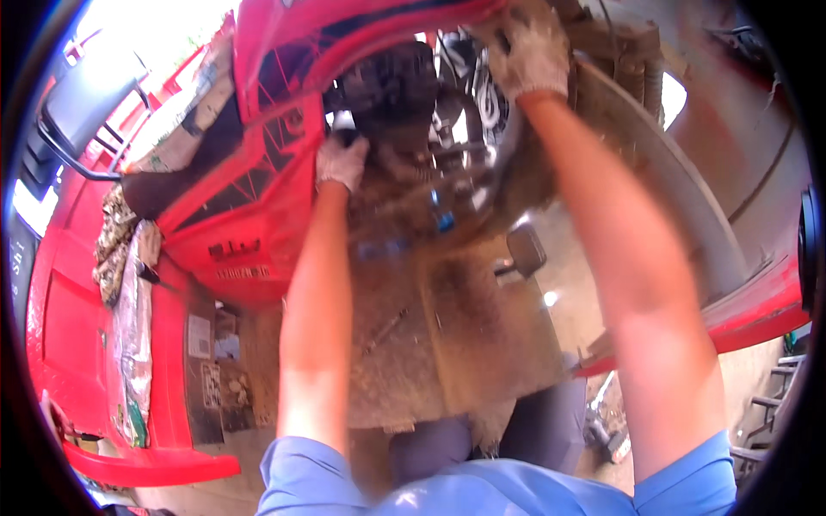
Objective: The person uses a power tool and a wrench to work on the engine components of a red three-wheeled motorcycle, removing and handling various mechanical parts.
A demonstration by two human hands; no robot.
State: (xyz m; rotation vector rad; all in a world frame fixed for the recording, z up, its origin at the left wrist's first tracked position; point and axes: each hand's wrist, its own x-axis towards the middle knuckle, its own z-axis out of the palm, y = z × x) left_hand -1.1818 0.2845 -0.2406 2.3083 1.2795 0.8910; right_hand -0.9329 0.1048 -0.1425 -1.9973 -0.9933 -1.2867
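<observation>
Both my arms reach forward into an opened red vehicle. My left hand (342, 163), in a pale work glove, is closed beside the red panel (280, 206). A small dark thing with a whitish top (344, 129) shows just above its fingers; I cannot make out what it is. Higher and to the right, my right hand (532, 53), also in a soiled pale glove, is at the underside of the raised red bodywork (361, 30). Its fingers are blurred and run into brown, dirty parts. Between the hands lie dark engine parts (396, 86) and a loop of pale hose or cable (490, 103).
Below my arms is a worn brown panel (482, 335) with a dark mirror-like piece (523, 251) at its right. Dirty cloths (116, 241) and clear plastic wrap (133, 318) hang on red bodywork at left. A curved grey guard (680, 163) stands right of my right arm.
</observation>
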